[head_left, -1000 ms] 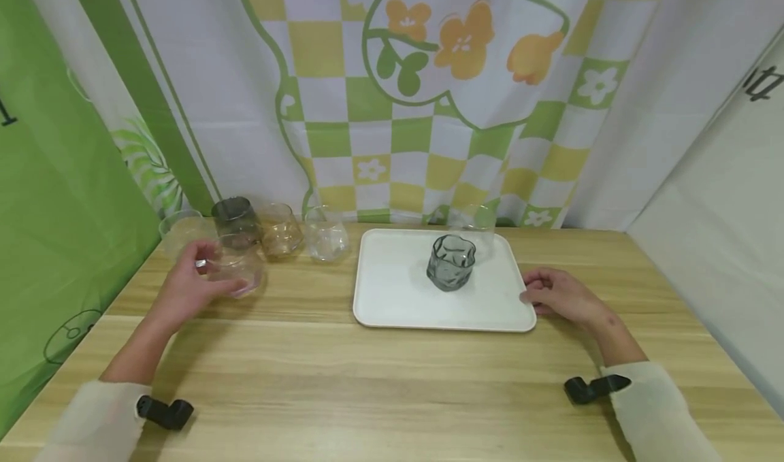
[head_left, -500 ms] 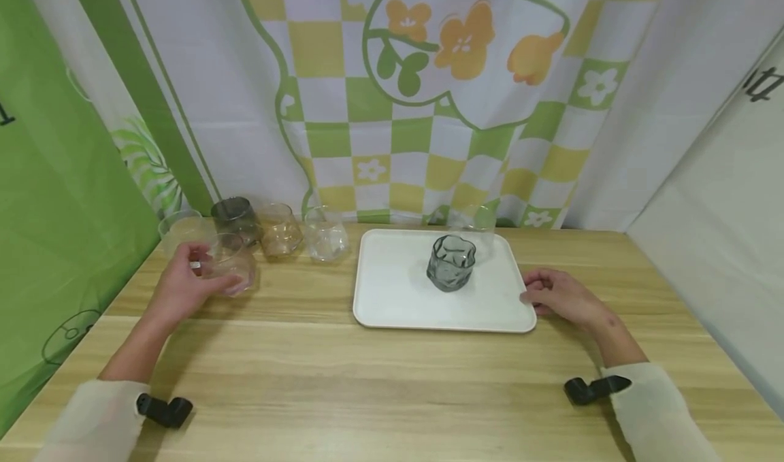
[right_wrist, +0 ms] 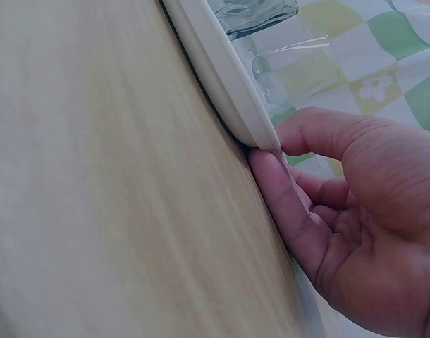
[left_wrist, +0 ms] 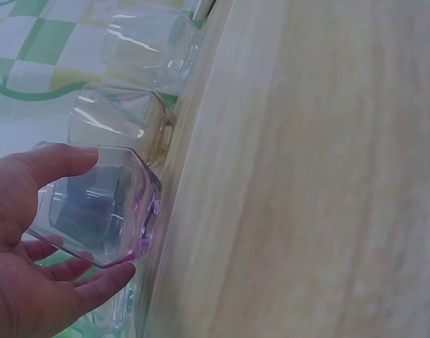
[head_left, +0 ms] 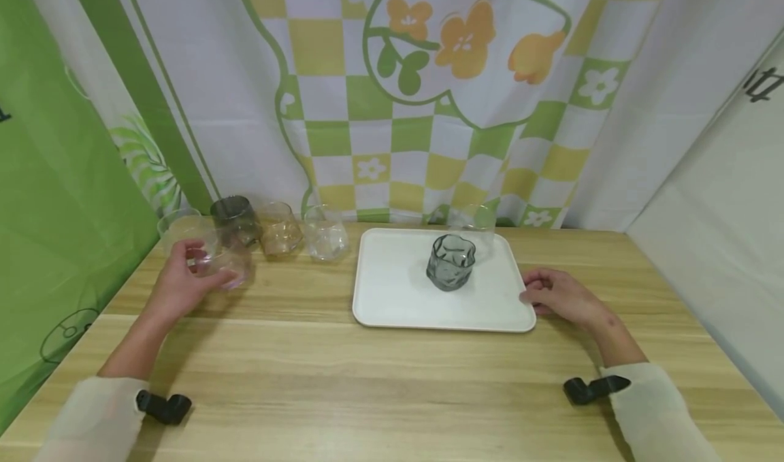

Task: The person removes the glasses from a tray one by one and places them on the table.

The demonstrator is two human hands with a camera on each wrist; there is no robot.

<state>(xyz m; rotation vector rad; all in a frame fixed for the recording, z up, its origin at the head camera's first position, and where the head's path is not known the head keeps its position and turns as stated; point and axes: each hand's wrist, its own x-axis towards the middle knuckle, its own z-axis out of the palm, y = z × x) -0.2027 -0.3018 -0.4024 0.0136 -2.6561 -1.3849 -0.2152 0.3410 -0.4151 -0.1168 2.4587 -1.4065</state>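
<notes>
Presently the pink-tinted glass (head_left: 229, 266) stands on the wooden table (head_left: 343, 373) at its left rear, just in front of a row of a dark glass (head_left: 235, 218), an amber glass (head_left: 280, 228) and a clear glass (head_left: 326, 233). The left hand (head_left: 184, 282) grasps it, thumb on one side and fingers (left_wrist: 95, 289) curled round the other. The right hand (head_left: 560, 297) rests with loosely bent fingers (right_wrist: 285, 204) touching the right edge of the white tray (head_left: 392, 299), which carries a grey wavy glass (head_left: 451, 262).
</notes>
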